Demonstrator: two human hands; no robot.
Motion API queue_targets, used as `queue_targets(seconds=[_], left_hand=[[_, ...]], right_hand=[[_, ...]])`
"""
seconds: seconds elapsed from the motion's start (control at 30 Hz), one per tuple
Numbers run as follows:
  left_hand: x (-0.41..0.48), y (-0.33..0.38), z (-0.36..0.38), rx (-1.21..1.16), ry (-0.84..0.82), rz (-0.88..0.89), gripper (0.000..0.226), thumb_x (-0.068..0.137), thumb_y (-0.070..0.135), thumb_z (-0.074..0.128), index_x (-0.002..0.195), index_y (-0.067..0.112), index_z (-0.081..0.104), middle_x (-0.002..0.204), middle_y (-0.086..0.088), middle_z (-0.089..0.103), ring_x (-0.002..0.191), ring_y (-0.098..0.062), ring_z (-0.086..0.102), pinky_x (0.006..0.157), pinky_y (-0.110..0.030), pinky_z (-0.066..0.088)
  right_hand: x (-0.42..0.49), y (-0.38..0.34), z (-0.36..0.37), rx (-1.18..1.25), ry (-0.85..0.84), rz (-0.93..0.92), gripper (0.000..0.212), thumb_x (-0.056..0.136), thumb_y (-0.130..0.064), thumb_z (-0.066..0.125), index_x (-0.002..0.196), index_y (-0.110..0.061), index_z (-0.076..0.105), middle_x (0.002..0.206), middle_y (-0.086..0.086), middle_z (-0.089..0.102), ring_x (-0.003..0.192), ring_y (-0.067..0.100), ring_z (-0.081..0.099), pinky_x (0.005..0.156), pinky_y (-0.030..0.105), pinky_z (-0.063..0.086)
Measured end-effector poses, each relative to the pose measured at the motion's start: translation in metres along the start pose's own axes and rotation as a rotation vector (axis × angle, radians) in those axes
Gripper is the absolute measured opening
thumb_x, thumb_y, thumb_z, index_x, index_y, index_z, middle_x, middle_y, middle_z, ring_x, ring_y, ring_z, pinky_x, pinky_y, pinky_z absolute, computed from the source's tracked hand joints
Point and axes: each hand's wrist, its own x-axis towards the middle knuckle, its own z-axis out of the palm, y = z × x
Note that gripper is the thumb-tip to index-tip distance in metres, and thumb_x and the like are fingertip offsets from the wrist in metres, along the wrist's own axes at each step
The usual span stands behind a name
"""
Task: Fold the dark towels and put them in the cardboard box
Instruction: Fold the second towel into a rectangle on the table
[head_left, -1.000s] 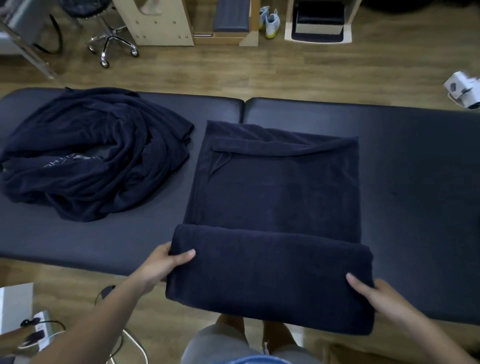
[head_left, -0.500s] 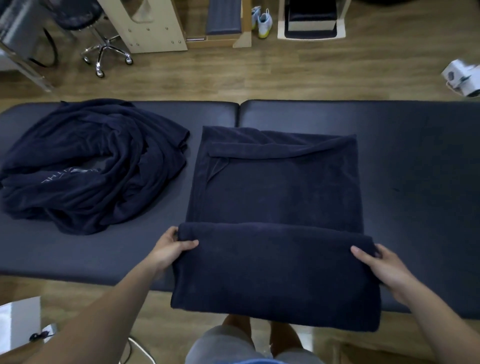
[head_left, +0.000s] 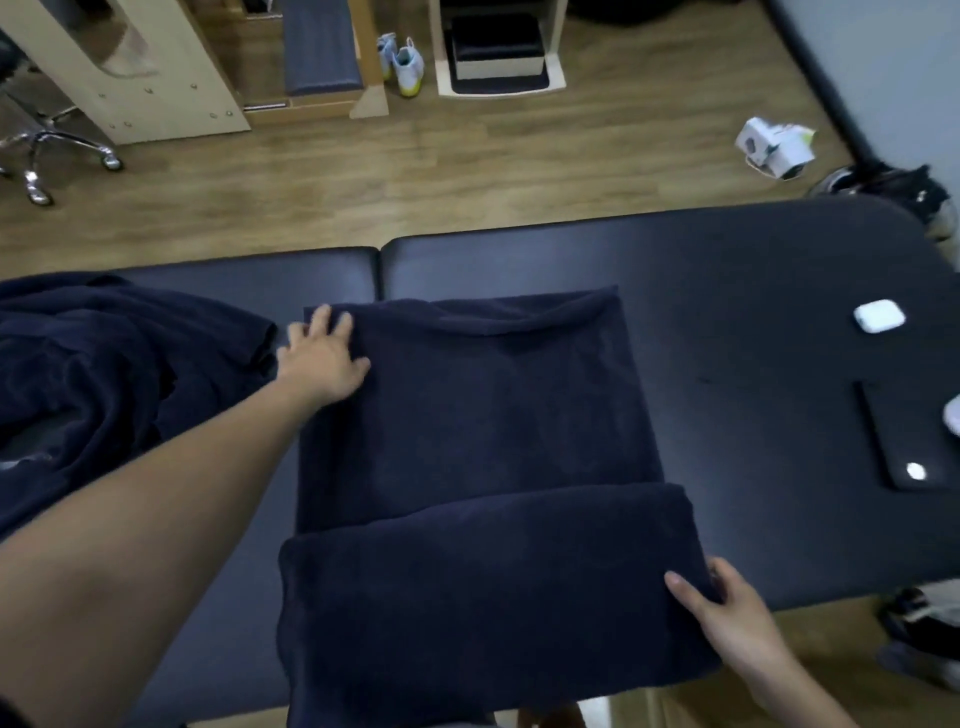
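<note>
Towel (head_left: 467, 415): dark, thick terry, lying flat on the padded table (head_left: 753, 291) in front of me. Its near part is doubled back into a fat fold that overhangs the near edge. I judge it soft, limp and fairly weighty. It will sag wherever I do not carry it, so the corners and fold ends are the places to take hold, with both hands at once.
Unfolded heap (head_left: 104, 374): more dark towels, crumpled, on the table just left of the flat one.
Cardboard box: not in view.
Left hand (head_left: 322, 358): fingers spread flat, pressing the far left corner of the towel; nothing pinched.
Right hand (head_left: 727, 618): pinching the right end of the near fold, thumb on top, fingers tucked beneath.
Phone (head_left: 893, 441): dark, flat on the table, well to the right.
Earbud case (head_left: 879, 316): white, beyond the phone.
Change from half a second ago: my left hand has quit the fold's left end and reached out to the far corner. My right hand keeps its place. The view has swung right, bringing the phone and case in.
</note>
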Motion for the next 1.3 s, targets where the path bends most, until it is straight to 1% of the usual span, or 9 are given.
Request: queue_targets(seconds=[0.1, 0.23, 0.43, 0.67, 0.87, 1.0, 1.1, 1.17, 1.3], left_hand=[[0.017, 0.000, -0.016, -0.119, 0.025, -0.210, 0.083, 0.095, 0.052, 0.051, 0.157, 0.016, 0.008, 0.164, -0.009, 0.008, 0.145, -0.044, 0.018, 0.112, -0.056, 0.029], [0.013, 0.006, 0.003, -0.105, 0.024, -0.093, 0.099, 0.087, 0.056, 0.065, 0.155, 0.010, 0.011, 0.155, -0.017, 0.025, 0.138, -0.041, 0.034, 0.104, -0.052, 0.040], [0.026, -0.007, 0.009, -0.342, 0.090, -0.097, 0.038, 0.094, 0.027, 0.066, 0.123, 0.004, 0.060, 0.126, -0.023, 0.061, 0.115, -0.042, 0.057, 0.094, -0.044, 0.048], [0.034, -0.033, 0.007, -0.543, 0.278, -0.104, 0.017, 0.099, 0.016, 0.055, 0.105, 0.000, 0.059, 0.113, -0.022, 0.063, 0.109, -0.040, 0.057, 0.090, -0.038, 0.043], [-0.001, -0.035, 0.028, -0.682, 0.198, -0.091, 0.078, 0.092, 0.034, 0.067, 0.153, 0.013, 0.022, 0.150, -0.016, 0.028, 0.129, -0.034, 0.046, 0.111, -0.045, 0.039], [-0.086, -0.032, 0.047, -0.352, 0.432, 0.235, 0.055, 0.093, 0.032, 0.060, 0.138, 0.006, 0.044, 0.138, -0.018, 0.042, 0.124, -0.038, 0.047, 0.103, -0.051, 0.042], [-0.169, -0.030, 0.097, -0.194, 0.355, 0.547, 0.045, 0.093, 0.037, 0.051, 0.127, 0.009, 0.058, 0.131, -0.014, 0.052, 0.118, -0.035, 0.053, 0.103, -0.044, 0.039], [-0.210, -0.043, 0.133, -0.195, 0.232, 0.409, 0.050, 0.095, 0.047, 0.045, 0.130, 0.013, 0.058, 0.133, -0.010, 0.052, 0.118, -0.033, 0.055, 0.104, -0.042, 0.038], [-0.256, -0.065, 0.160, -0.570, 0.099, -0.315, 0.076, 0.080, 0.067, 0.048, 0.132, 0.011, 0.052, 0.129, -0.012, 0.050, 0.119, -0.033, 0.048, 0.105, -0.046, 0.039]], right_hand=[[-0.002, 0.006, 0.002, 0.041, 0.013, 0.039, 0.022, 0.085, -0.031, 0.073, 0.101, -0.019, 0.064, 0.100, -0.001, 0.069, 0.092, 0.018, 0.064, 0.077, 0.040, 0.050], [-0.001, 0.001, 0.009, 0.023, 0.046, 0.027, 0.012, 0.086, -0.028, 0.073, 0.091, -0.020, 0.065, 0.092, 0.000, 0.071, 0.086, 0.019, 0.065, 0.074, 0.041, 0.051], [0.005, -0.004, 0.008, -0.082, 0.018, 0.061, 0.016, 0.088, -0.032, 0.070, 0.096, -0.020, 0.062, 0.095, -0.003, 0.069, 0.086, 0.016, 0.062, 0.071, 0.038, 0.046], [0.018, -0.008, 0.011, -0.192, -0.034, 0.085, 0.022, 0.093, -0.033, 0.063, 0.112, -0.024, 0.055, 0.103, -0.003, 0.065, 0.099, 0.025, 0.061, 0.084, 0.042, 0.048], [0.018, -0.013, 0.008, -0.200, -0.056, 0.099, 0.025, 0.093, -0.035, 0.063, 0.115, -0.024, 0.054, 0.100, -0.009, 0.063, 0.095, 0.021, 0.060, 0.078, 0.040, 0.046], [0.016, -0.013, 0.009, -0.208, -0.040, 0.087, 0.024, 0.092, -0.039, 0.063, 0.110, -0.024, 0.055, 0.098, -0.009, 0.063, 0.093, 0.022, 0.060, 0.081, 0.043, 0.048], [0.015, -0.007, 0.007, -0.192, -0.013, 0.083, 0.029, 0.086, -0.049, 0.066, 0.098, -0.023, 0.059, 0.099, -0.004, 0.066, 0.091, 0.021, 0.062, 0.081, 0.046, 0.050], [0.010, -0.005, 0.007, -0.213, 0.029, 0.082, 0.036, 0.082, -0.054, 0.069, 0.095, -0.022, 0.058, 0.096, -0.002, 0.065, 0.088, 0.021, 0.061, 0.077, 0.045, 0.048], [0.002, -0.004, 0.008, -0.252, 0.062, 0.058, 0.045, 0.079, -0.059, 0.068, 0.100, -0.021, 0.054, 0.095, -0.003, 0.063, 0.089, 0.024, 0.060, 0.083, 0.047, 0.049]])
